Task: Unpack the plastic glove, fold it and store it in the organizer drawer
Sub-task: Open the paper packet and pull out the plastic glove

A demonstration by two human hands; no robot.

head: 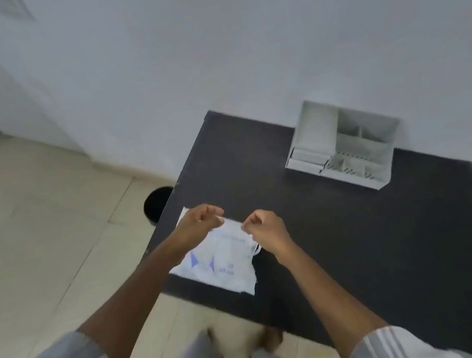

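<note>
The dark surface (337, 241) carries everything and stands against a pale wall. At its far side sits the white organizer (344, 144), with open compartments on top and a drawer front (304, 161) low on its left; whether that drawer is open cannot be told.

At the near left corner lies the glove pack (223, 259), a flat white plastic bag with blue print, resting on the surface. Your left hand (197, 225) and right hand (266, 228) are both above its far edge, fingers curled in a pinching grip. A thin clear film seems to stretch between them, but blur prevents confirming what each grip holds.

Progress: early. You appear to be drawing a glove from the pack. Folding and storing in the drawer remain.
</note>
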